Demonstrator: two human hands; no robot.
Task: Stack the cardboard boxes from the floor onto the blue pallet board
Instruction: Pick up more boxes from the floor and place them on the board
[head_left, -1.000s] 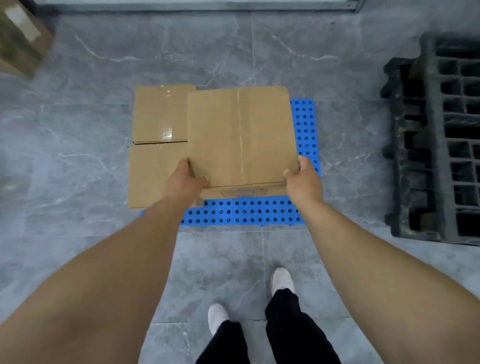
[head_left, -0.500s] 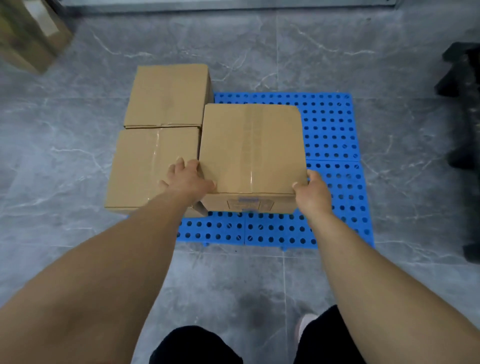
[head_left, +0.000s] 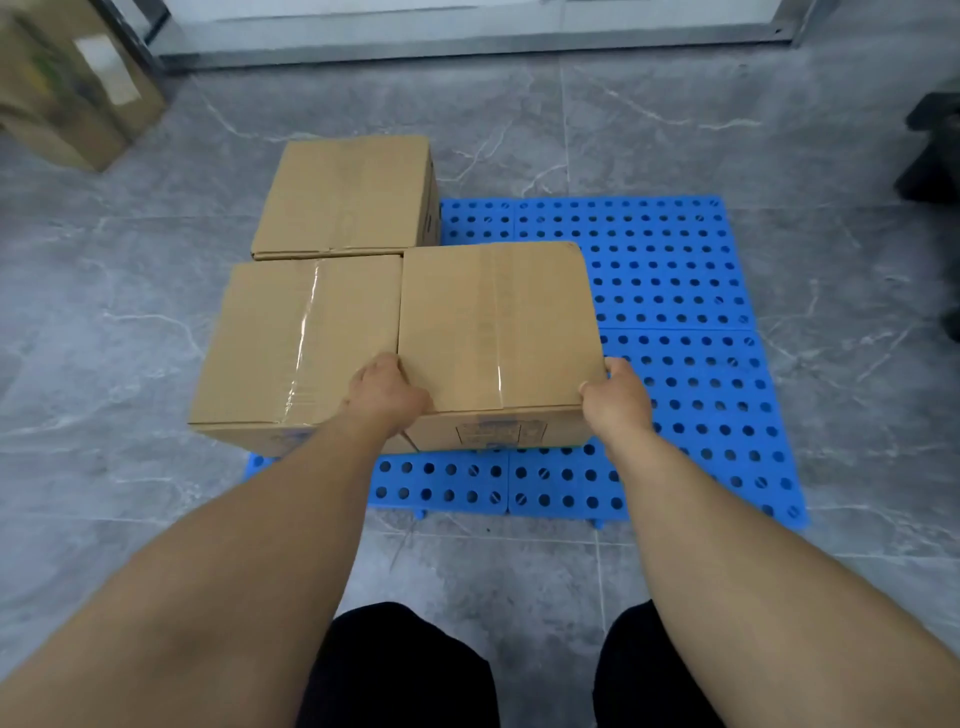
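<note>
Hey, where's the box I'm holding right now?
In the head view, the held box sits mid-frame on the blue pallet board, flush against the taped box on its left, in front of the rear box.

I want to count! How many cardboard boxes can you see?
4: the held box on the blue pallet board, the taped box beside it, the back box, and the corner box far left.

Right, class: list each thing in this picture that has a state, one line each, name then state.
Held box: taped shut, on the pallet, gripped at both near corners.
Front left box: taped shut, on the pallet, touching the held box.
Back box: closed, behind the front left box.
Pallet: flat on the floor, right part bare.
Left hand: gripping.
Right hand: gripping.
</note>
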